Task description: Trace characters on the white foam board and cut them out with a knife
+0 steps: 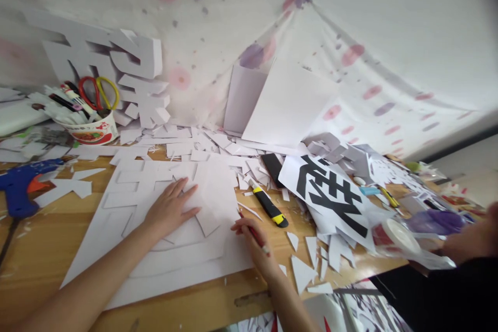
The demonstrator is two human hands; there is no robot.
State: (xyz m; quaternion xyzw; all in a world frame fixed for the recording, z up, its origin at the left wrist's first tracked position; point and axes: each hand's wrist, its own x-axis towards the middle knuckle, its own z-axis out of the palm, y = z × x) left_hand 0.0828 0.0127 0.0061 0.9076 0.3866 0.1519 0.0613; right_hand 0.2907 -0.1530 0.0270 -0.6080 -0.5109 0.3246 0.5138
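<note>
My left hand [173, 210] lies flat, fingers spread, on white cut-out pieces over a large white sheet [182, 262] on the wooden table. My right hand [252, 244] is closed around a red pencil [254, 236], its tip near the right edge of the sheet. A cut white piece [208, 218] rests between the two hands. Just above my right hand lies a yellow and black utility knife [268, 205].
A blue glue gun [23, 184] is at the left, near a tub [95, 132] of pens and scissors. Paper scraps [303, 272] and a printed black character sheet [330, 197] lie right. Another person's hand [472, 238] is at the right edge.
</note>
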